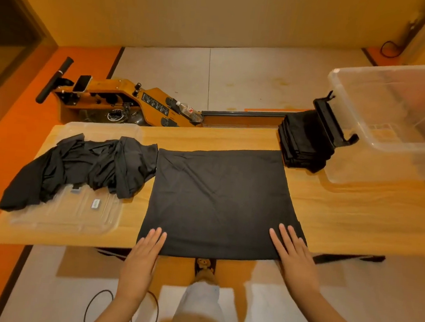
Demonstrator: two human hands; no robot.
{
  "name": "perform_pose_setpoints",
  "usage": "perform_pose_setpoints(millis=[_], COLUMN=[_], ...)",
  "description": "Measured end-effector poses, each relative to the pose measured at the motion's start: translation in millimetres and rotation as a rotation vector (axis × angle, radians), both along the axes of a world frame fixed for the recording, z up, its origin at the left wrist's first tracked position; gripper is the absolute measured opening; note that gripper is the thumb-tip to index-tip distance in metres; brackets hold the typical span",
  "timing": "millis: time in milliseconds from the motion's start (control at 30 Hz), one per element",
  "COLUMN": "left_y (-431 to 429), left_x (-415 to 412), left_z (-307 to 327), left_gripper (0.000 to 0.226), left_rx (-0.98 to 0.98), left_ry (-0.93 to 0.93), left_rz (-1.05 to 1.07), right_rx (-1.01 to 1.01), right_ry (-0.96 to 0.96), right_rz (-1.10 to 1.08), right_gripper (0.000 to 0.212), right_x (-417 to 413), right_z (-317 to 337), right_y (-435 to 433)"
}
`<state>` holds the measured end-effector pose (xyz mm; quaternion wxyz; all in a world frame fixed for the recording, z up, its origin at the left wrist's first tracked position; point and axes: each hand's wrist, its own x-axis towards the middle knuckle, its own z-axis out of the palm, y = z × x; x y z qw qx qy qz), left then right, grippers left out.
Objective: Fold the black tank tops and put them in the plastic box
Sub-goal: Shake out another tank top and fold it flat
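A black tank top [218,197] lies spread flat as a rough square in the middle of the wooden table [357,213]. My left hand [145,253] lies flat with straight fingers on its near left corner. My right hand [293,257] lies flat on its near right corner. A loose heap of unfolded black tank tops [81,169] sits to the left, partly on a clear plastic lid [71,214]. A stack of folded black tops [304,141] stands at the far right next to the clear plastic box [397,121], which has a black latch.
Behind the table a wooden rowing machine [123,103] lies on the floor with a water bottle [190,110] on it. A black cable [99,305] loops on the floor near my legs. The table's near edge runs just under my wrists.
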<state>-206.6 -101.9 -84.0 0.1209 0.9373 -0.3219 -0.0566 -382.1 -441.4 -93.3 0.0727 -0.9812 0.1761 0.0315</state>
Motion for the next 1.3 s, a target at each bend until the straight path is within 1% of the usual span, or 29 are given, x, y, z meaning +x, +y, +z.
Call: perform_pose_setpoints(millis=[33,67,133,200,267,300,333,400,467,567,667,767,900,1000,1133,1233,1300], left_y=[-0.4,0.5,3.0,7.0,8.7,8.3,6.8,1.7,-5.3,-18.6,-30.9,-34.3,-23.0,-11.4,-7.7,-26.4,-50.8], left_x=[-2.5,-3.9,-3.7,-1.2,4.2,9.0,15.6,33.1,55.4,90.5,125.8,155.9,185.7,205.4,229.7,251.1,270.0], left_z=[2.8,4.0,10.7,17.4,31.6,42.5,55.0,84.2,117.2,169.1,221.7,270.3,318.8,346.4,377.7,396.6,401.5], left_gripper=[0.075,0.078,0.065,0.053,0.042,0.037,0.032,0.024,0.019,0.020,0.020,0.016,0.012,0.014,0.014,0.015,0.014], left_rx=[-0.035,-0.063,-0.091,-0.097,-0.103,-0.120,-0.148,-0.205,-0.290,-0.460,-0.601,-0.733,-0.921,-0.966,-1.028,-1.046,-1.058], left_ry=[0.042,0.052,0.065,0.092,0.075,0.056,0.023,-0.043,-0.090,-0.156,-0.192,-0.225,-0.251,-0.285,-0.346,-0.379,-0.366], left_rz=[0.047,0.088,0.115,0.092,0.093,0.100,0.103,0.113,0.155,0.214,0.238,0.280,0.410,0.454,0.474,0.464,0.441], right_rx=[-0.006,-0.023,-0.036,0.033,0.160,0.207,0.237,0.278,0.311,0.365,0.481,0.645,0.753,0.874,1.069,1.190,1.248], right_ry=[-0.020,-0.047,-0.066,-0.107,-0.111,-0.134,-0.179,-0.331,-0.447,-0.590,-0.672,-0.620,-0.472,-0.413,-0.359,-0.324,-0.336], right_rz=[-0.032,-0.050,-0.047,-0.063,-0.110,-0.128,-0.144,-0.172,-0.180,-0.160,-0.118,-0.072,0.073,0.159,0.232,0.195,0.135], right_gripper=[0.121,0.121,0.110,0.086,0.057,0.047,0.039,0.025,0.016,0.013,0.011,0.014,0.021,0.024,0.024,0.025,0.026], right_x=[-3.7,-8.1,-14.8,-18.0,-16.9,-14.5,-10.0,1.7,16.6,40.4,62.5,80.1,97.6,112.1,131.6,139.4,144.7], right_z=[2.8,4.2,13.0,25.1,45.0,56.5,69.4,102.3,136.7,191.9,247.0,295.0,340.7,354.7,355.8,348.2,338.0], right_y=[1.7,2.7,3.3,1.9,-2.9,-5.8,-9.0,-13.5,-18.0,-21.1,-18.5,-16.7,0.6,23.8,51.8,58.7,52.1])
